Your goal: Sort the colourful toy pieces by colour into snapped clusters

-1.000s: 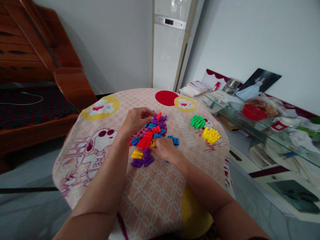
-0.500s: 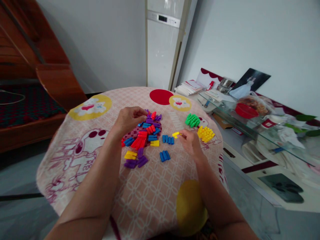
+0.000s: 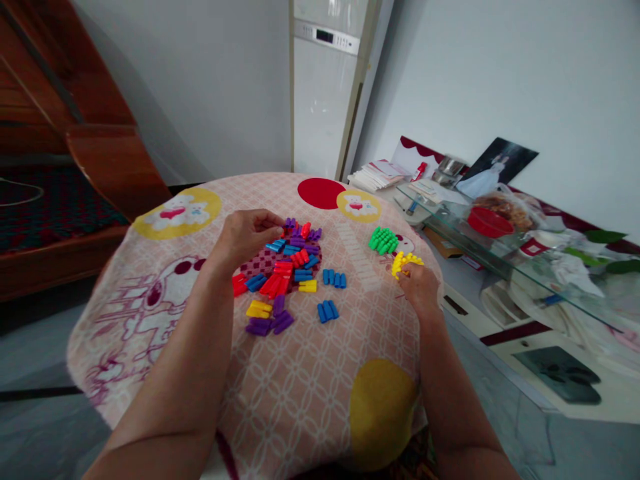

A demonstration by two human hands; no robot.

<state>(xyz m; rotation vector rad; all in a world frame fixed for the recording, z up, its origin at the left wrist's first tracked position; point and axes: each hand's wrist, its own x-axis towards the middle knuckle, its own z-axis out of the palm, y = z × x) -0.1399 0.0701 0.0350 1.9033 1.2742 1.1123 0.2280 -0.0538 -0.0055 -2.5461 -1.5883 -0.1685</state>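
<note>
The only view looks from the person's head, above the near side of the bench (image 3: 300, 373), facing forward and down across it, close in yet wide enough to take in a wooden seat (image 3: 110, 153) left of the bench, a tall white unit (image 3: 320, 100) behind it and a glass shelf (image 3: 450, 227) to its right.

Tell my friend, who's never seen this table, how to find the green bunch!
Look at the round table's pinkish patterned tablecloth. Toward its right edge, the right hand touches a yellow cluster; just beyond that and slightly left sits the green cluster. It's knobbly like its yellow neighbour, but it's the only green bunch on the cloth.
</note>
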